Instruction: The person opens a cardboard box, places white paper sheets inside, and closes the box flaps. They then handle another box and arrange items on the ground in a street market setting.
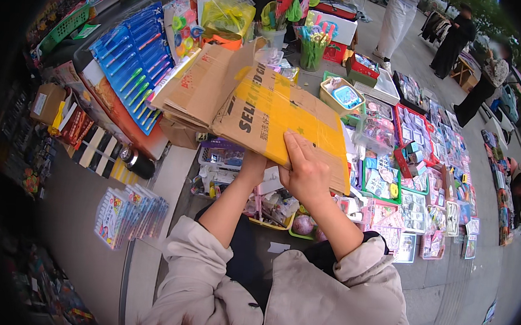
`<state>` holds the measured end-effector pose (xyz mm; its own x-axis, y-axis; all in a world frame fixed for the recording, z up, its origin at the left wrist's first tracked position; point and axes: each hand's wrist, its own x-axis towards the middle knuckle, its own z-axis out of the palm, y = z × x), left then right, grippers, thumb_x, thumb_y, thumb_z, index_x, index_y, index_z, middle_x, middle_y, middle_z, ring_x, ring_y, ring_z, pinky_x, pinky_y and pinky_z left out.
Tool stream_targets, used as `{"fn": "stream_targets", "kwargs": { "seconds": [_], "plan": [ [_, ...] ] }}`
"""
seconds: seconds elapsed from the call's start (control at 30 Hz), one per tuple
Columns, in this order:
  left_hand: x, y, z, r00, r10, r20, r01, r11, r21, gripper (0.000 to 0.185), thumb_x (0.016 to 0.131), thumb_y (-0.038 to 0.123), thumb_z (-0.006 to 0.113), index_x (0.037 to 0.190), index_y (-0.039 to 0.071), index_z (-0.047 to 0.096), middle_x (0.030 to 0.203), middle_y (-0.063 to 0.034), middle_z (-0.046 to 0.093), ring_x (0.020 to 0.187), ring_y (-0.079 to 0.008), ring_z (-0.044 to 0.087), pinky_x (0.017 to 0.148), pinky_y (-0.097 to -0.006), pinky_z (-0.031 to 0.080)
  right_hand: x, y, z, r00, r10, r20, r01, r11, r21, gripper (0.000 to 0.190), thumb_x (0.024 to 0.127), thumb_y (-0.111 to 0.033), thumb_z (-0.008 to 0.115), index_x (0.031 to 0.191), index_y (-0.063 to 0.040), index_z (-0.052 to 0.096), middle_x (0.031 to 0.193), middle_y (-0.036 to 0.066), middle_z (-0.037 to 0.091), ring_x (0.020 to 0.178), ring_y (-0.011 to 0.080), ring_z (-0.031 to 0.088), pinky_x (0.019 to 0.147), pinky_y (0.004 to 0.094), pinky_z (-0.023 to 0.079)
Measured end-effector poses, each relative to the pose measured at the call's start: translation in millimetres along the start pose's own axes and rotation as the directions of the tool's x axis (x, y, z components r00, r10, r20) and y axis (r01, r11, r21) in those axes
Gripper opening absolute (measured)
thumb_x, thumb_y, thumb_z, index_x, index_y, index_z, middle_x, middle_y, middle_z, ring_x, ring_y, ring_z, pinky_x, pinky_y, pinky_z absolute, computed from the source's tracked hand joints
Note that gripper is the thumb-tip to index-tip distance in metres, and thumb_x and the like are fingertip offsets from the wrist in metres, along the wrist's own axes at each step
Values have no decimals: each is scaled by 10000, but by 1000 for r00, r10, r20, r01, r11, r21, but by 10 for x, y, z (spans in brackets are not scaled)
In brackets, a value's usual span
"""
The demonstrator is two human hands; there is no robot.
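Both my hands hold a flattened cardboard box (255,112) with yellow tape and printing, in front of me. My right hand (305,170) grips its near edge, with fingers lying on the taped face. My left hand (256,164) reaches under the box; its fingers are hidden beneath the cardboard. At the left end, folded flaps of cardboard stick up and out. Under the box stand plastic baskets of small goods, among them a yellow basket (270,225) and a green-rimmed basket (303,235) with a pink patterned ball (303,224).
Trays and baskets (400,168) of small goods spread over the pavement at the right. Left are a blue display tray of pens (131,63), a black flask (138,163) and packs of coloured pens (132,214). A green bucket (312,55) stands ahead. Several people are farther off.
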<state>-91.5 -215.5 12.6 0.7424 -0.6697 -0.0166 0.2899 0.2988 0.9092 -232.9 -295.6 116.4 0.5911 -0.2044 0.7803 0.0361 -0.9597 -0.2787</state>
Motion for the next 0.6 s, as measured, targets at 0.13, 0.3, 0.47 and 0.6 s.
{"fn": "stream_targets", "kwargs": {
  "seconds": [0.13, 0.3, 0.47, 0.6],
  "plan": [
    [163, -144, -387, 988, 141, 61, -139, 990, -36, 456, 996, 295, 551, 1387, 92, 432, 1314, -51, 567, 1152, -191, 592, 906, -364, 531, -72, -278, 397, 988, -153, -4, 151, 977, -151, 498, 737, -137, 659, 1219, -17, 623, 1187, 137, 649, 1038, 325, 649, 881, 378, 532],
    [-11, -93, -689, 994, -87, 58, 93, 990, -110, 424, 981, 262, 575, 1349, 77, 476, 1274, -48, 588, 1130, -181, 595, 901, -353, 519, -307, -553, 665, 958, -279, 61, 285, 932, -222, 453, 842, -159, 556, 1256, 22, 596, 1232, 176, 614, 1084, 388, 611, 953, 422, 496],
    [-26, 49, -877, 993, -102, -54, 96, 989, -108, 392, 966, 229, 600, 1310, 62, 520, 1234, -46, 608, 1107, -171, 597, 895, -342, 507, -344, -619, 492, 946, -285, 154, 299, 951, -78, 542, 842, -214, 628, 1316, 33, 536, 1306, 207, 568, 1167, 408, 569, 999, 432, 471],
    [61, 206, -1058, 986, -66, -155, 65, 998, -14, 366, 953, 203, 620, 1280, 50, 555, 1201, -44, 624, 1090, -163, 599, 890, -334, 497, -313, -605, 17, 972, -156, 175, 141, 985, 97, 722, 791, -333, 763, 1332, 58, 487, 1315, 239, 547, 1144, 416, 579, 978, 425, 484]
  ]
}}
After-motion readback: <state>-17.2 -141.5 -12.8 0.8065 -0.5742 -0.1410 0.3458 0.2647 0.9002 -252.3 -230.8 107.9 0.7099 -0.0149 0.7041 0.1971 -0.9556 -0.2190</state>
